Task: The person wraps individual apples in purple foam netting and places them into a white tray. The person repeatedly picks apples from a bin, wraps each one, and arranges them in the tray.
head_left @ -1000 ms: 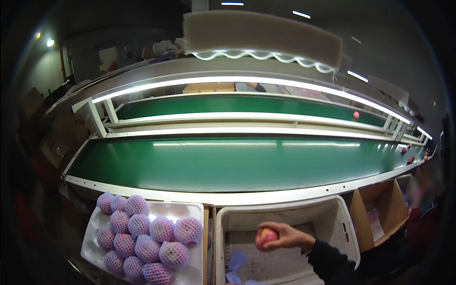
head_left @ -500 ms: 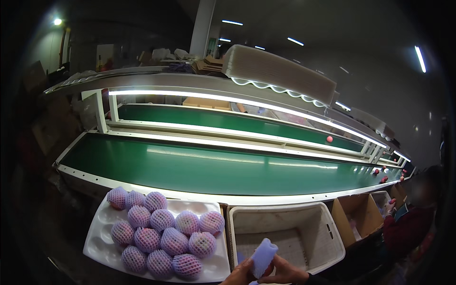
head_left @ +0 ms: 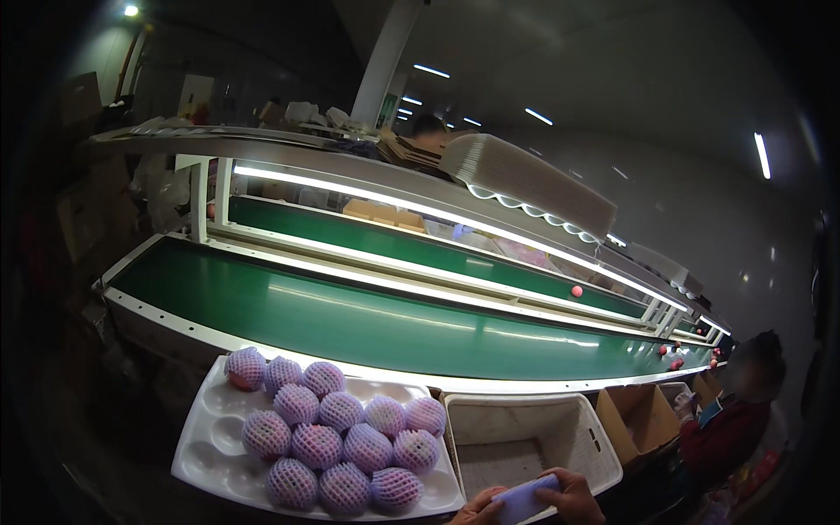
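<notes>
Low in the view, just in front of the white crate, my left hand [head_left: 478, 509] and my right hand [head_left: 574, 499] are both closed on a lilac foam net sleeve [head_left: 528, 500]. The sleeve looks stretched between them; whether anything is inside it cannot be made out. Beside my left hand lies a white moulded tray [head_left: 206, 477] with round hollows. It holds several apple-like fruits [head_left: 344, 487] wrapped in lilac foam nets. Some hollows along the tray's left side are bare.
The white plastic crate [head_left: 604, 464] stands to the tray's right, with cardboard boxes [head_left: 623, 422] beyond it. Behind runs a green conveyor belt [head_left: 367, 319] under a lit frame, red fruit [head_left: 676, 364] at its far right. A co-worker [head_left: 731, 437] stands at the right.
My hands have shifted right with the sleeve, which went from standing up to lying nearly level. My view has tilted and turned, so tray and belt appear moved. The red fruit under the sleeve is now hidden.
</notes>
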Action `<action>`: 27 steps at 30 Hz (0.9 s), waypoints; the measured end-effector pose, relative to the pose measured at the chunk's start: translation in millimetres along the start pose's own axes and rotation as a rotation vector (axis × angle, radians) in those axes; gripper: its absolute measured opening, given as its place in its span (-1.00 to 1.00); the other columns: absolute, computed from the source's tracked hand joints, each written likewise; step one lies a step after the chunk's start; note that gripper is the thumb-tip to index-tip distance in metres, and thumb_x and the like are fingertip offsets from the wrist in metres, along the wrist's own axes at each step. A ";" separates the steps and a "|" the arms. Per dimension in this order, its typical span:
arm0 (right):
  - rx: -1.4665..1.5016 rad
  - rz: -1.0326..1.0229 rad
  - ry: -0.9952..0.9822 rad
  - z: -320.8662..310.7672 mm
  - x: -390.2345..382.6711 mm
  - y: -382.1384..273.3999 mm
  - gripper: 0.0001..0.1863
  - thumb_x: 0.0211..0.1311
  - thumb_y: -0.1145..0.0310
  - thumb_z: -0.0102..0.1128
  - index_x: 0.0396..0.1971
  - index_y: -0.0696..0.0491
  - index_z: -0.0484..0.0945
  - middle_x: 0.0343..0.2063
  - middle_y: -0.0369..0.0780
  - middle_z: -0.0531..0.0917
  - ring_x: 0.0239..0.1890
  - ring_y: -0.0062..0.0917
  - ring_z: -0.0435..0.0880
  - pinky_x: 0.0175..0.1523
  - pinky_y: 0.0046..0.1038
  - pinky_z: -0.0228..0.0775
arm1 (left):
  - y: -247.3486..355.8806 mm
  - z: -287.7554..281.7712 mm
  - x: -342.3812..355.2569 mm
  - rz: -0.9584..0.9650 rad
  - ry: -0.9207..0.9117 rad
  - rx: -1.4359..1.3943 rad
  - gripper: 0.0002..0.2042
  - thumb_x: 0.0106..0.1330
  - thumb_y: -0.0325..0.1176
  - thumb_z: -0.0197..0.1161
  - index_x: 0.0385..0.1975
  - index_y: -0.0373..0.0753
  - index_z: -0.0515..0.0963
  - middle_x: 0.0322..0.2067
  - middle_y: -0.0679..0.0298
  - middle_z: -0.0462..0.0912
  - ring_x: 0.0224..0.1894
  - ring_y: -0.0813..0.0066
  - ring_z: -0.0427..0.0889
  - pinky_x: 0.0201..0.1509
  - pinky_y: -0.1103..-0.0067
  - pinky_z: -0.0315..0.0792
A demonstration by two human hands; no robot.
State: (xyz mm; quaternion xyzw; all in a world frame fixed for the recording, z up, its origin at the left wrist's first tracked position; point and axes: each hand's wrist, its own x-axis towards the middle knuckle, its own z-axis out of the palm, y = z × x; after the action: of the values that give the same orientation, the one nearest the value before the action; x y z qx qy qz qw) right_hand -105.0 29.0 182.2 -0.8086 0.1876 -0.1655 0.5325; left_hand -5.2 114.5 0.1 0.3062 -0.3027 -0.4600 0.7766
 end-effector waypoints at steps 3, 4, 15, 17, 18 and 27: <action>0.177 0.065 0.055 2.5 -5.8 -8.4 -0.83 0.05 0.49 0.12 -0.32 0.18 0.45 -0.48 -0.31 0.55 -0.42 -0.68 0.50 -0.29 -0.63 0.36 | 59.5 20.4 -23.2 0.061 -0.179 0.229 -0.62 0.23 -0.26 0.09 0.03 -0.22 0.30 -0.15 0.28 0.43 -0.25 0.55 0.48 -0.27 0.62 0.41; 0.189 0.077 0.030 1.4 -6.6 -3.3 -0.84 0.06 0.50 0.11 -0.32 0.18 0.46 -0.48 -0.31 0.56 -0.42 -0.68 0.50 -0.28 -0.63 0.36 | 83.5 28.1 -32.8 0.145 -0.240 0.398 -0.64 0.23 -0.27 0.08 0.01 -0.22 0.33 -0.18 0.29 0.45 -0.29 0.55 0.50 -0.29 0.62 0.41; -0.805 -0.309 0.189 27.0 5.8 -2.6 -0.59 -0.02 0.36 0.21 -0.17 0.21 0.36 -0.26 -0.03 0.48 -0.28 -0.32 0.52 -0.20 -0.50 0.37 | 72.9 16.2 -35.9 0.024 -0.118 -0.167 -0.72 0.28 -0.25 0.02 -0.12 -0.27 0.43 -0.47 0.37 0.42 -0.48 0.66 0.38 -0.44 0.74 0.30; -0.814 -0.232 -0.025 32.5 2.0 -16.5 -0.54 -0.06 0.35 0.24 -0.15 0.21 0.34 -0.28 -0.01 0.46 -0.27 -0.23 0.49 -0.18 -0.43 0.36 | 57.0 10.7 -29.9 0.117 -0.081 -0.039 -0.72 0.28 -0.26 0.01 -0.11 -0.28 0.43 -0.34 0.35 0.40 -0.36 0.65 0.40 -0.34 0.72 0.34; -0.813 -0.192 -0.133 35.9 0.2 -22.8 -0.51 -0.09 0.35 0.26 -0.14 0.21 0.33 -0.29 -0.01 0.45 -0.26 -0.18 0.48 -0.17 -0.39 0.36 | 43.6 6.6 -22.7 0.170 -0.045 0.064 -0.71 0.28 -0.26 0.01 -0.10 -0.29 0.43 -0.25 0.33 0.37 -0.29 0.64 0.40 -0.28 0.71 0.35; -0.781 -0.362 0.067 20.3 -16.2 3.9 -0.68 -0.09 0.31 0.27 -0.40 0.18 0.39 -0.45 -0.03 0.46 -0.39 -0.16 0.46 -0.30 -0.27 0.32 | 37.9 17.2 -12.0 0.045 -0.034 0.260 -0.71 0.25 -0.32 0.05 -0.07 -0.29 0.42 0.01 0.18 0.26 0.09 0.39 0.25 0.16 0.55 0.14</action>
State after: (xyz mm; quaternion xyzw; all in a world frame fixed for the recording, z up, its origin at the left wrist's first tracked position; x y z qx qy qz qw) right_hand -110.2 51.6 169.8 -0.9635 0.1084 -0.1990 0.1422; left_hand -2.8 136.7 37.2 0.3896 -0.3795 -0.4044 0.7353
